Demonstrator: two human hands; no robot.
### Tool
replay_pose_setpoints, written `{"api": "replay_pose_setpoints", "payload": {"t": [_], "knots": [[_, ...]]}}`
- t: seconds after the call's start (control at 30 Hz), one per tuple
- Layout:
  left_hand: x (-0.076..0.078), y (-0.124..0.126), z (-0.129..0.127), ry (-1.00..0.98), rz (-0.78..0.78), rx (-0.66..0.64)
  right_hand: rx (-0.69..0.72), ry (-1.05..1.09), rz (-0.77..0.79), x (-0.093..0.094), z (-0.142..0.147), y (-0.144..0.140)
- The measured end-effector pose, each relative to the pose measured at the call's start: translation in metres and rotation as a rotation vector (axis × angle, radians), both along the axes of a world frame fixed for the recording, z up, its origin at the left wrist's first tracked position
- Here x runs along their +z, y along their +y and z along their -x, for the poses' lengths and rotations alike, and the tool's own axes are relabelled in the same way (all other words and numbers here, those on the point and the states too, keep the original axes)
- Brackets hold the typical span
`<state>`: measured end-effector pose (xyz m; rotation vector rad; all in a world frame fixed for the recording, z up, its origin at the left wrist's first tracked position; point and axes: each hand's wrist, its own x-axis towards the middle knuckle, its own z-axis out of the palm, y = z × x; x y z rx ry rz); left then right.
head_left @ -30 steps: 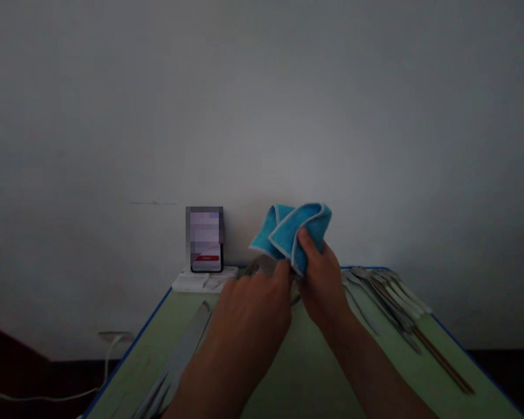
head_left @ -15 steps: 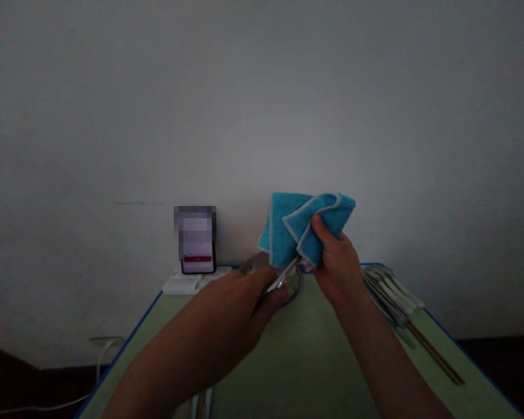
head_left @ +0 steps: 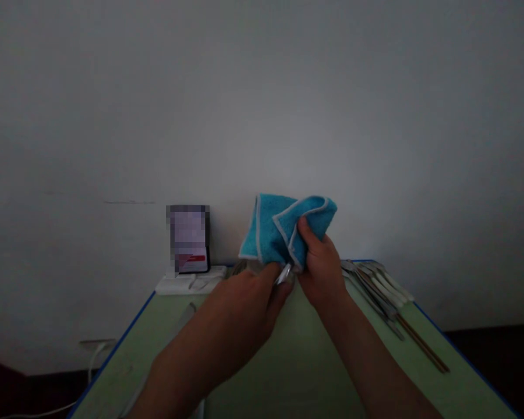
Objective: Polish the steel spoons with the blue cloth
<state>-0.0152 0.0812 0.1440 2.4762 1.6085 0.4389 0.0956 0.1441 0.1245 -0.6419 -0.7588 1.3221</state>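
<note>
My right hand (head_left: pixel 324 265) is closed on a folded blue cloth (head_left: pixel 273 230) with a pale edge, its thumb pressed over the front fold. The cloth is raised in front of the wall. My left hand (head_left: pixel 248 297) is closed around a shiny metal utensil (head_left: pixel 284 273), likely a spoon. One end of the utensil reaches the lower edge of the cloth, where the folds and my right hand hide it. The hands are close together, above the far part of the green table (head_left: pixel 310 372).
Several metal utensils and chopsticks (head_left: pixel 423 344) lie along the right side of the table. A phone (head_left: pixel 192 238) stands on a white base (head_left: pixel 168 285) at the far left. Another long metal utensil (head_left: pixel 181 320) lies partly hidden behind my left forearm. A pale wall rises behind.
The metal utensil has moved further into the cloth, and less of it shows. Both hands and the cloth appear slightly further left, as the view has shifted a little.
</note>
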Motion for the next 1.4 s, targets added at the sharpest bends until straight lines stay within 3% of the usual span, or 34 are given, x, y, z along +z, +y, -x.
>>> {"api": "replay_pose_setpoints", "payload": {"t": [0.1,0.23,0.33,0.47,0.63,0.77,0.87,1.0,1.13,1.4], "knots": [[0.009,-0.005,0.013,-0.028,0.077,-0.026,-0.033,-0.112,-0.094,0.001,-0.013,0.007],[0.023,-0.013,0.033,-0.084,0.142,-0.016,-0.202,-0.450,-0.239,0.003,-0.030,0.007],[0.030,-0.015,0.042,-0.178,0.106,-0.019,-0.242,-0.546,-0.267,0.006,-0.032,0.003],[0.029,-0.013,0.036,-0.204,0.008,0.032,-0.177,-0.279,-0.143,0.004,-0.014,-0.005],[0.013,-0.010,0.010,-0.026,-0.025,0.060,-0.051,0.087,0.090,-0.001,0.011,-0.011],[0.008,-0.003,0.010,-0.017,-0.007,0.089,0.058,0.146,0.072,0.000,0.006,-0.003],[0.014,0.002,0.025,-0.069,0.026,0.151,0.048,0.237,0.067,0.004,-0.008,0.008],[0.023,0.005,0.044,-0.118,-0.055,0.248,0.074,0.352,-0.015,0.010,-0.028,0.015],[0.022,0.009,0.044,-0.234,-0.083,0.342,0.218,0.368,0.031,0.012,-0.034,0.011],[0.016,0.013,0.032,-0.350,-0.069,0.369,0.498,0.310,0.101,0.006,-0.020,0.000]]}}
